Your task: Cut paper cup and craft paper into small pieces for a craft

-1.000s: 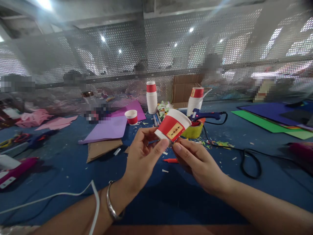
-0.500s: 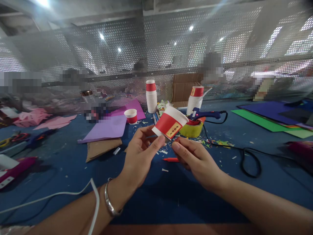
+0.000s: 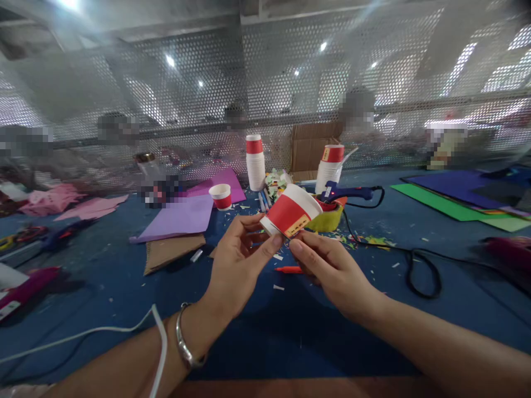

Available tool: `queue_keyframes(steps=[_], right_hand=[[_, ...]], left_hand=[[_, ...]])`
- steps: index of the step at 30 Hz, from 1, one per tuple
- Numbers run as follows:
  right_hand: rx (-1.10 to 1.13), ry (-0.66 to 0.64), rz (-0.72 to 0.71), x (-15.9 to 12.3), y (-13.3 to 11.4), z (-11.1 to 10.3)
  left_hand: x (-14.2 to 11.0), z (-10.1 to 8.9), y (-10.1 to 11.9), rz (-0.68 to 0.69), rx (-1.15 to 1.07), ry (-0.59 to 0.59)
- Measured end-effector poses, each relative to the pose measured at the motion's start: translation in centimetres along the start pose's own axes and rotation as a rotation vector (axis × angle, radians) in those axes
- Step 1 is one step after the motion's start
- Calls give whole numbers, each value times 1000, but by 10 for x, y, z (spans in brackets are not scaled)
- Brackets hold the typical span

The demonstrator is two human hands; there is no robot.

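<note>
A white paper cup [image 3: 292, 205] with a red band and a small yellow label is held tilted in front of me, its mouth toward the upper right. My left hand [image 3: 243, 260] is closed on it, thumb below and fingers behind the base. Right by the label, at the cup's lower side, my right hand [image 3: 327, 265] has thumb and fingers pinched together. What sits in that pinch is too hidden to make out. A red pen [image 3: 289, 270] lies on the table just behind the right fingers.
Behind the cup, a blue glue gun [image 3: 348, 193] rests on a yellow holder [image 3: 327, 220]. Two cup stacks [image 3: 255, 168] stand farther back, with a single cup [image 3: 220, 197] nearer left. Purple sheets [image 3: 178, 215], coloured card [image 3: 448, 204], paper scraps, a black cord [image 3: 431, 276] and white cable [image 3: 103, 328] lie around.
The cup has turned a little in my hands, so the yellow label faces lower and shows less. Both hands have kept nearly the same place; the view has shifted slightly.
</note>
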State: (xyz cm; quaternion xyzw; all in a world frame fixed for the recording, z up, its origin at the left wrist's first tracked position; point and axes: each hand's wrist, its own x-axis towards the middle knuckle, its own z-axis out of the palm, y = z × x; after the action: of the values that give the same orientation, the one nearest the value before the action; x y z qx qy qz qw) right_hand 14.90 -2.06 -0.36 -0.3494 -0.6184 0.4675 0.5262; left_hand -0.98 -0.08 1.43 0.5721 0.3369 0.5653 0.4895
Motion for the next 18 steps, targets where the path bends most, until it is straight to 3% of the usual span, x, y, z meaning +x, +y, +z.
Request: queue_keyframes(steps=[10,18], right_hand=[[41,-31,-18,-1,1,2],[53,-9,-17,-3,1,3]], left_hand=[[-8,-1,-10,232,210,-7],[-9,3,-8,190,157,3]])
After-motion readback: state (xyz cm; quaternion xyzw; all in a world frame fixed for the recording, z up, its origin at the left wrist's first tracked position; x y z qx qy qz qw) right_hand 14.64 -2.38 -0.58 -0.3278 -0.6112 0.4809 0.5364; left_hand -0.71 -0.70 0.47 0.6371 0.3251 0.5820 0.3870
